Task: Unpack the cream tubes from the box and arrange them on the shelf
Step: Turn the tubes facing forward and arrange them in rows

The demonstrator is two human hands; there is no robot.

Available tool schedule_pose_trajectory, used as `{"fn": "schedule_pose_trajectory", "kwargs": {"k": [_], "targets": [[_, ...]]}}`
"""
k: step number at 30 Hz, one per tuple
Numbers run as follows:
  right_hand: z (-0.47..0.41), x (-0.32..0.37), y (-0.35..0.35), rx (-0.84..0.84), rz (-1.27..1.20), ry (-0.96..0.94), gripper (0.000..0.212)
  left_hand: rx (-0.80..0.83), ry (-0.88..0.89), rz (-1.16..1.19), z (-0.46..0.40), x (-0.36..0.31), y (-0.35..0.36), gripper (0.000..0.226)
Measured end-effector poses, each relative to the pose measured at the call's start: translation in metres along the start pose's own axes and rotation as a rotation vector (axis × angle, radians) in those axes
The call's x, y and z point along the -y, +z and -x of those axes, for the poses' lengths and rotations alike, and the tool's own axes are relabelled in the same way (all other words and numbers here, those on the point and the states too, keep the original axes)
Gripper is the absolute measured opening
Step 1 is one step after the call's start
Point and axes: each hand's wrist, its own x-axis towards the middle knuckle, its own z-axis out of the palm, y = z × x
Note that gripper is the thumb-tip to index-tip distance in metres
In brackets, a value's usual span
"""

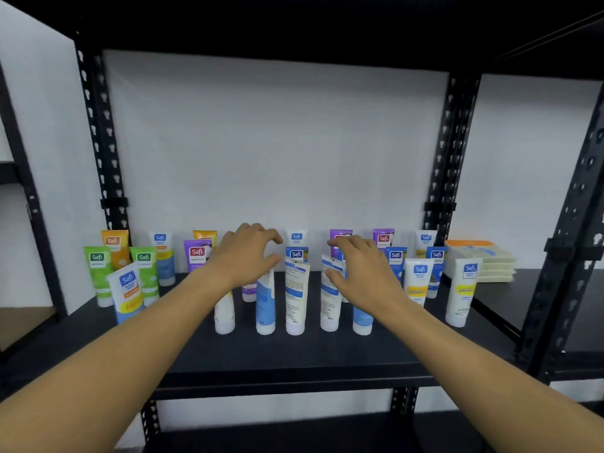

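Several cream tubes stand cap-down on the black shelf (pixel 294 358): green ones (pixel 98 276) and an orange one (pixel 115 248) at the left, purple ones (pixel 196 256) at the back, white and blue ones in front. My left hand (pixel 243 253) hovers with spread, slightly bent fingers over a blue-white tube (pixel 265 305) and a white tube (pixel 225 313). My right hand (pixel 359 266) hovers the same way beside a white tube (pixel 330 295) turned label-back. Another back-facing tube (pixel 295 295) stands between the hands. Neither hand holds anything. The box is not in view.
A stack of pale yellow packets (pixel 480 261) lies at the shelf's right end. Black perforated uprights (pixel 104 142) (pixel 447 152) frame the bay, with a white wall behind. A lower shelf board (pixel 294 433) shows below. A neighbouring rack (pixel 578 223) stands at the right.
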Motion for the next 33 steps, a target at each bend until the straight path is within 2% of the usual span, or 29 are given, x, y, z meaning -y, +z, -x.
{"fn": "schedule_pose_trajectory", "kwargs": {"k": [11, 15, 19, 26, 29, 33], "targets": [[-0.040, 0.109, 0.027, 0.038, -0.080, -0.198, 0.050, -0.112, -0.174, -0.033, 0.063, 0.112, -0.046, 0.029], [-0.043, 0.145, 0.044, 0.075, -0.168, -0.206, 0.051, -0.194, -0.296, 0.018, 0.093, 0.150, -0.043, 0.036], [-0.029, 0.170, 0.068, 0.064, -0.321, -0.149, 0.061, -0.324, -0.400, 0.199, 0.126, 0.172, -0.028, 0.051], [-0.017, 0.184, 0.111, -0.063, -0.460, 0.076, 0.079, -0.411, -0.489, 0.519, 0.160, 0.174, 0.020, 0.081], [-0.014, 0.183, 0.124, -0.067, -0.458, 0.129, 0.080, -0.433, -0.502, 0.587, 0.164, 0.169, 0.035, 0.083], [-0.010, 0.181, 0.138, -0.074, -0.501, 0.154, 0.077, -0.475, -0.523, 0.545, 0.164, 0.162, 0.050, 0.078]]}}
